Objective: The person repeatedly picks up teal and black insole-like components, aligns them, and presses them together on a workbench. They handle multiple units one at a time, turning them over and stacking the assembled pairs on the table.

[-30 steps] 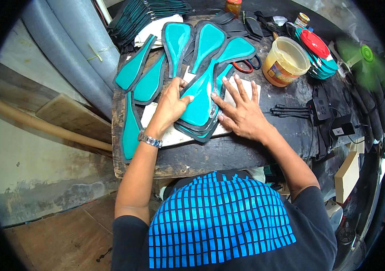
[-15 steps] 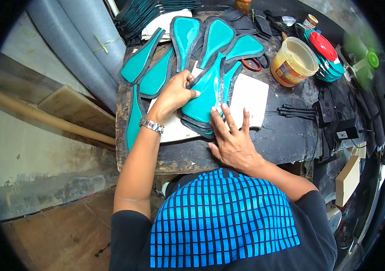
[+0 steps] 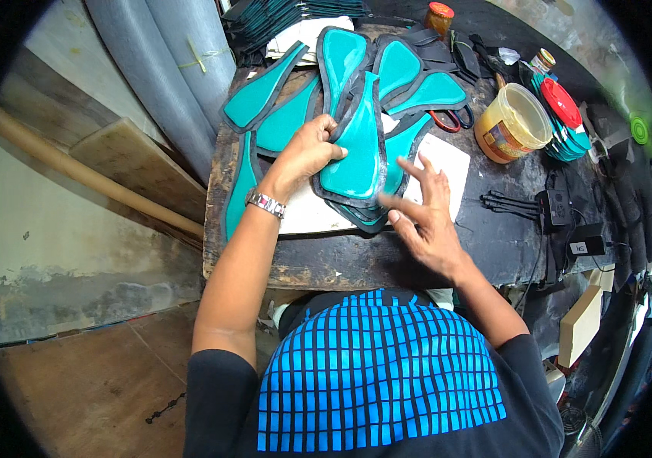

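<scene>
Teal pieces with dark borders fan out across the back of the dark worktable (image 3: pixel 486 244), red-handled scissors (image 3: pixel 448 120) lie just right of them, and a yellow tub (image 3: pixel 513 122) stands beside a red lid (image 3: pixel 563 103) on a teal stack. A white sheet (image 3: pixel 440 164) lies under the middle of the pile. The left hand (image 3: pixel 307 149), wristwatch (image 3: pixel 265 203) on its wrist, pinches the left edge of the top teal piece (image 3: pixel 356 149), fingers curled around its border. The right hand (image 3: pixel 425 217) hovers low beside that piece's near end, fingers spread and loose, gripping nothing.
</scene>
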`<action>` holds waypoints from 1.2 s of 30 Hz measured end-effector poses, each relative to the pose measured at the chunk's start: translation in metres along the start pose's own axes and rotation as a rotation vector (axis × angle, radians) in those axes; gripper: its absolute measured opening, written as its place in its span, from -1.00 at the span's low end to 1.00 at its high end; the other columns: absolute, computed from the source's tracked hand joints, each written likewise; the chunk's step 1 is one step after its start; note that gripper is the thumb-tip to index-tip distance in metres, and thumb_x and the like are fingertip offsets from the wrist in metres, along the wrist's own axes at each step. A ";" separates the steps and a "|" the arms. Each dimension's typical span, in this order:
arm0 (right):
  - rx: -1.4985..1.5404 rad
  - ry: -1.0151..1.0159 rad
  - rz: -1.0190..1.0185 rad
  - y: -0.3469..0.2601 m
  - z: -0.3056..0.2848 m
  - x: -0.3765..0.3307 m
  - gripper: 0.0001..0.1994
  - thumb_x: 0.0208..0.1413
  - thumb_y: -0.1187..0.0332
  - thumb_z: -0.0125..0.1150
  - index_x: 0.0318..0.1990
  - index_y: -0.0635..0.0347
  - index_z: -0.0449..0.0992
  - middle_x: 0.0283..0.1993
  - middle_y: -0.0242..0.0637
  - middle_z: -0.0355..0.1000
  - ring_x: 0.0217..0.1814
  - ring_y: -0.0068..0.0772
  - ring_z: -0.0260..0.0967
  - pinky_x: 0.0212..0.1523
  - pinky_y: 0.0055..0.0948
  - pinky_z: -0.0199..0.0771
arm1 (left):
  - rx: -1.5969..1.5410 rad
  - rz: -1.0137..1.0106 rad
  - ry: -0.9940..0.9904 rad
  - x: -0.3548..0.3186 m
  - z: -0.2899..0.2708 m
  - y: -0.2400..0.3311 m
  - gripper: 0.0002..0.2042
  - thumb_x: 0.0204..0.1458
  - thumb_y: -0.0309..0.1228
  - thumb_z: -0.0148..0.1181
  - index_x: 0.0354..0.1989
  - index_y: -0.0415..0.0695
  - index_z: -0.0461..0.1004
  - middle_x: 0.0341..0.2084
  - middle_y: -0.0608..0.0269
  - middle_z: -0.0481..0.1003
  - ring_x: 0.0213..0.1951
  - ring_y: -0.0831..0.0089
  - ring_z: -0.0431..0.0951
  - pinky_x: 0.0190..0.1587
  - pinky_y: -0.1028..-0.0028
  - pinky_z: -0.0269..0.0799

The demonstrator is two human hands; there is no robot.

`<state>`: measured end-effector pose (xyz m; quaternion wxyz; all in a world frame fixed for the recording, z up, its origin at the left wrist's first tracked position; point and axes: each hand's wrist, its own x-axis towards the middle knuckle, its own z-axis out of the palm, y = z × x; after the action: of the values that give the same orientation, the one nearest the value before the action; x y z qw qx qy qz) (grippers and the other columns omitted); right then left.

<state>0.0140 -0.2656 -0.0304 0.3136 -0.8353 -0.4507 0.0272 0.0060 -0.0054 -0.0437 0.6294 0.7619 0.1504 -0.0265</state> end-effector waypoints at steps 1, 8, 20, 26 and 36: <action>-0.071 0.032 -0.041 0.006 0.002 0.001 -0.60 0.16 0.10 0.15 0.13 -0.11 0.55 0.49 -0.03 -0.01 0.61 0.16 -0.36 0.41 0.44 -0.55 | 0.001 -0.005 0.004 0.001 0.000 -0.002 -0.70 -0.04 -0.64 0.24 -0.10 -0.27 0.40 -0.31 0.25 0.50 -0.23 0.48 0.52 -0.15 0.52 0.43; -0.583 0.001 -0.193 0.013 0.037 -0.008 -0.40 0.14 -0.01 0.16 0.30 0.01 0.37 0.55 -0.15 -0.11 0.63 0.02 -0.36 0.38 0.53 -0.61 | -0.092 0.030 0.032 0.003 0.000 -0.009 -0.70 -0.08 -0.62 0.29 -0.14 -0.31 0.42 -0.37 0.23 0.50 -0.32 0.49 0.48 -0.25 0.51 0.39; -0.060 -0.066 -0.204 -0.029 0.049 0.023 -0.61 0.15 0.10 0.12 0.03 0.10 0.58 0.45 -0.05 0.05 0.61 0.07 -0.34 0.37 0.55 -0.57 | -0.122 -0.016 0.009 -0.005 -0.004 0.004 -0.63 -0.07 -0.61 0.23 -0.04 -0.28 0.35 -0.26 0.25 0.44 -0.16 0.48 0.44 -0.08 0.49 0.35; -0.144 0.318 -0.044 0.040 -0.100 0.056 -0.57 -0.01 0.73 -0.03 -0.04 0.13 0.59 0.18 -0.07 0.35 0.33 0.00 0.26 0.31 -0.21 0.25 | -0.228 0.061 0.077 -0.010 -0.017 0.006 -0.28 -0.03 -0.59 0.14 0.36 -0.48 0.02 -0.16 0.16 0.50 -0.19 0.43 0.50 0.01 0.51 0.38; -0.658 -0.562 0.543 0.152 -0.197 0.122 -0.52 -0.08 0.62 0.00 -0.03 0.02 0.67 0.01 0.00 0.56 0.06 -0.01 0.53 0.03 -0.16 0.49 | -0.291 0.180 -0.077 0.060 -0.003 0.080 -0.62 0.00 -0.63 0.17 0.03 -0.18 0.37 -0.24 0.29 0.53 -0.20 0.51 0.53 0.04 0.46 0.41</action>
<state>0.2625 -0.3302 0.0732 -0.1177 -0.9372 -0.2692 0.1880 0.0838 -0.0037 0.0190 0.7383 0.6714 0.0598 0.0230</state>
